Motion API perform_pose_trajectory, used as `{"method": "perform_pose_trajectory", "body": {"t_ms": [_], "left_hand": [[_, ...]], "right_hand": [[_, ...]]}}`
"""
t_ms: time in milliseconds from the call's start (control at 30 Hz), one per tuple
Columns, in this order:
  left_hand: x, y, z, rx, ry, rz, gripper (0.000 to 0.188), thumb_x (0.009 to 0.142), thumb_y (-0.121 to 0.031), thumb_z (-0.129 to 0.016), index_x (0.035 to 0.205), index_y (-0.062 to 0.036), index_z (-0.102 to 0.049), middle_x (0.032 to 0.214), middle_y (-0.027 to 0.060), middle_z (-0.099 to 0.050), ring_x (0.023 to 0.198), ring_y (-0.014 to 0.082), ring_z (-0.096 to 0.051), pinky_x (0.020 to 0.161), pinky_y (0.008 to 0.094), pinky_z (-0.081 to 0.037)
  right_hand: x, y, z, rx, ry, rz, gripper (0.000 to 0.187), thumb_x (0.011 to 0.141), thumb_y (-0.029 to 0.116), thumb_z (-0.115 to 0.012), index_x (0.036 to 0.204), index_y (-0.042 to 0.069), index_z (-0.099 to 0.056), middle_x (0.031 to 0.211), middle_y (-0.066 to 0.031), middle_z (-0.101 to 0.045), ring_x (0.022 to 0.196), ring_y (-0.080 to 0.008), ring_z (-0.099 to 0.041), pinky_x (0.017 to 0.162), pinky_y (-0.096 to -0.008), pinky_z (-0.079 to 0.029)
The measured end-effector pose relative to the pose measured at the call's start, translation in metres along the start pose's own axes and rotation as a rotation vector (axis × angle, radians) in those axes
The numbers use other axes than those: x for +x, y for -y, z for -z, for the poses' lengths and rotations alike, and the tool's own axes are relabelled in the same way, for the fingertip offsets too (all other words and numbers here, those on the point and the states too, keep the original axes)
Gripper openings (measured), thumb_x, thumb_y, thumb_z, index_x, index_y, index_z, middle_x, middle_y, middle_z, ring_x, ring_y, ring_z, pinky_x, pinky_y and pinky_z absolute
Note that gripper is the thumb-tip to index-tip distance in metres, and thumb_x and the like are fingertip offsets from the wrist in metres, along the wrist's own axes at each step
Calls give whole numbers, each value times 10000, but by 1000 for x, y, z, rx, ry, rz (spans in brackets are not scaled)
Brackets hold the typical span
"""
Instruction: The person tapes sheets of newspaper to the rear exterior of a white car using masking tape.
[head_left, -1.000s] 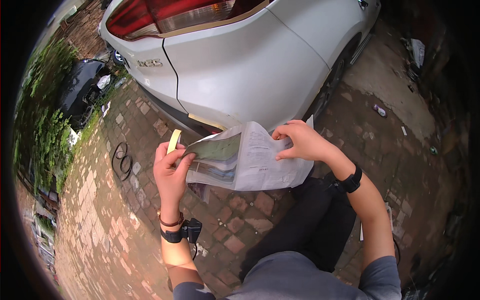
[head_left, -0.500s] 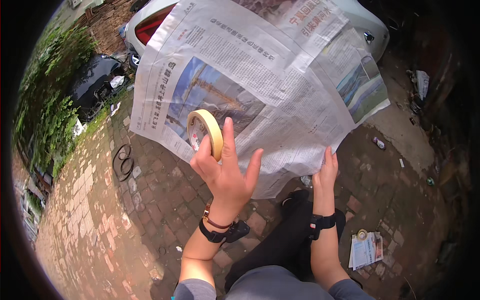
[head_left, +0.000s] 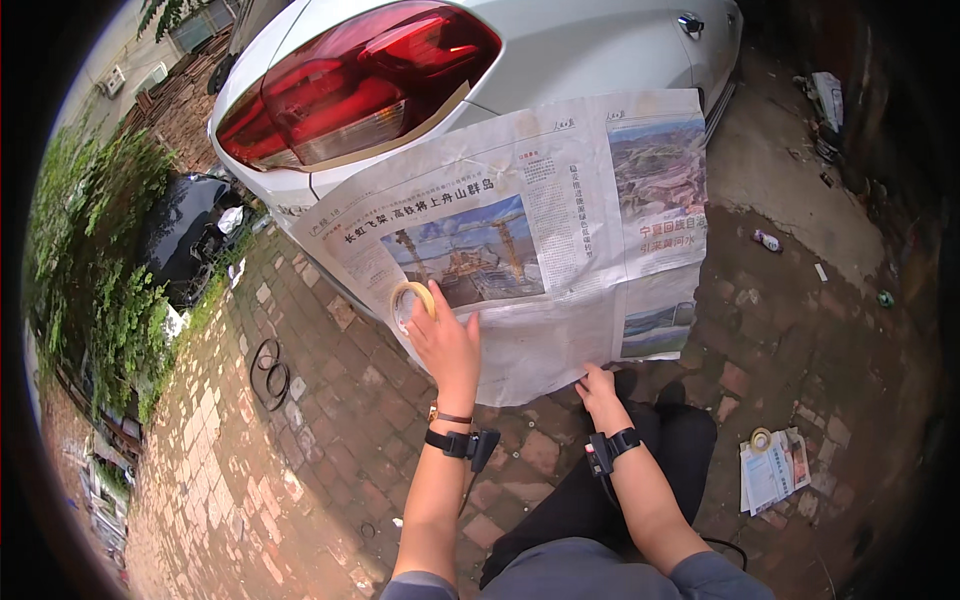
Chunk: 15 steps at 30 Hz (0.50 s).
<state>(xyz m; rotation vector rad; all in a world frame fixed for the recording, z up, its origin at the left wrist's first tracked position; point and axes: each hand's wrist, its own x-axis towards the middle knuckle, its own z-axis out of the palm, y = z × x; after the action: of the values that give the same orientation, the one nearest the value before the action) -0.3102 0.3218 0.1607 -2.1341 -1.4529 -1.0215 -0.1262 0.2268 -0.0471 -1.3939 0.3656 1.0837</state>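
A large newspaper sheet (head_left: 585, 300) is spread below the rear of a white car (head_left: 580, 60), covering part of its lower body. My left hand (head_left: 448, 345) has a roll of masking tape (head_left: 400, 300) hooked on its fingers and lies against the sheet's lower left part. At the sheet's near edge, my right hand (head_left: 602, 388) pinches the paper between thumb and fingers. Above the sheet shows the car's red tail light (head_left: 360, 85), with a tan strip running along its lower edge. The paper hides what lies directly behind it.
On the brick paving to the right lie folded newspapers (head_left: 775, 475) with another tape roll (head_left: 761, 440) on top. A black cable loop (head_left: 270, 375) rests at left. Green bushes (head_left: 95, 230) and a dark car part (head_left: 190, 225) stand farther left. A can (head_left: 767, 240) lies at right.
The newspaper has swung down and flattened out, uncovering the tail light. My left hand has turned and come lower onto the paper with the tape roll; my right hand has moved left and down.
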Motion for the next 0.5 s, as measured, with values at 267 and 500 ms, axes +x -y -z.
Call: {"method": "perform_pose_trajectory", "body": {"t_ms": [267, 500], "left_hand": [[-16, -8, -24, -40, -2, 107, 860, 786, -216, -832, 1509, -19, -411, 1362, 263, -406, 1206, 431, -423, 1057, 506, -354], [-32, -5, 11, -321, -115, 7, 613, 906, -89, -652, 1482, -23, -453, 1261, 220, -461, 1137, 370, -449, 971, 467, -392]], "right_hand": [[-134, 109, -89, -214, 179, 1467, 747, 934, 262, -678, 1530, 22, -298, 1605, -221, -226, 1473, -408, -260, 1186, -492, -267], [-126, 123, -151, -688, 198, 1815, 900, 844, 465, -750, 1583, 223, -296, 1647, -167, -173, 1502, -467, -134, 1170, -685, -161]]}}
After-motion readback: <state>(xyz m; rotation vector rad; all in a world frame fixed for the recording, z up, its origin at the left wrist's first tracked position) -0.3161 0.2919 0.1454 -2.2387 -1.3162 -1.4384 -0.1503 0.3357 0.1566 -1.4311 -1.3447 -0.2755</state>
